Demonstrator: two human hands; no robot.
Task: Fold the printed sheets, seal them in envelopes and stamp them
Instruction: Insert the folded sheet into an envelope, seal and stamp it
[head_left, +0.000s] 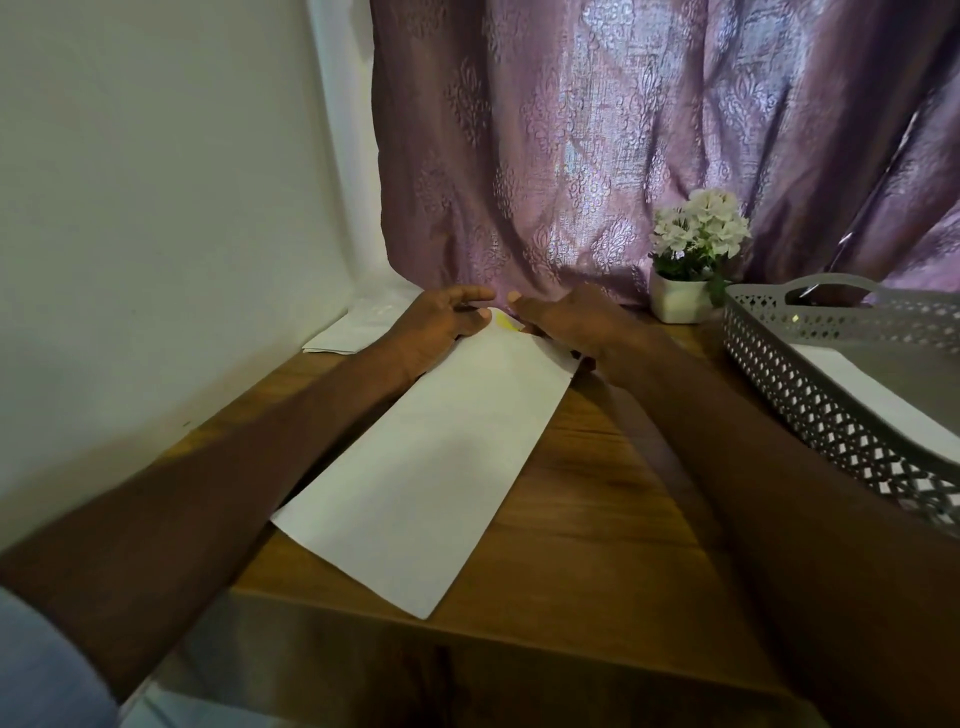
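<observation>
Partly hidden, the envelope's (436, 457) far end lies under both hands (441, 322) (571, 317), fingers pressing flat.

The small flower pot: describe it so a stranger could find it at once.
Start at the purple curtain behind the wooden table. At its foot, just left of the grey lattice basket, stands the small flower pot. It is the only upright thing there: a white pot of white blossoms and green leaves, while the white envelope lies flat.
</observation>
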